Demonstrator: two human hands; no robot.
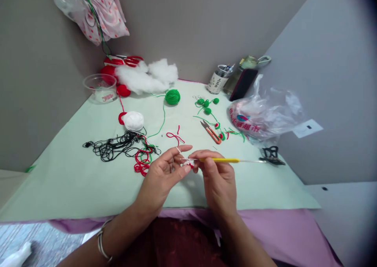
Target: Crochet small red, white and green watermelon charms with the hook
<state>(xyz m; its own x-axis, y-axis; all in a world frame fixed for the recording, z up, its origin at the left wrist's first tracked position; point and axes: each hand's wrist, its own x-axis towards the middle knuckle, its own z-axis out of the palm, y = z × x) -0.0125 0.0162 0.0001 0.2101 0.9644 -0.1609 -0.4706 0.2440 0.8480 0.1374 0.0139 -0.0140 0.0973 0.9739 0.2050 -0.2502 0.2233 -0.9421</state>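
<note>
Between the fingers of my left hand is a small crochet piece in white and red. A strand of white yarn runs over my raised left index finger. My right hand is closed round a crochet hook with a yellow handle and metal ends. The hook's left tip meets the top of the piece; its other end points right. Part of the piece is hidden behind my fingertips.
Black yarn lies tangled left of my hands, by a white yarn ball. A green yarn ball and white stuffing sit behind. Orange thread snips, small green balls and a plastic bag are to the right.
</note>
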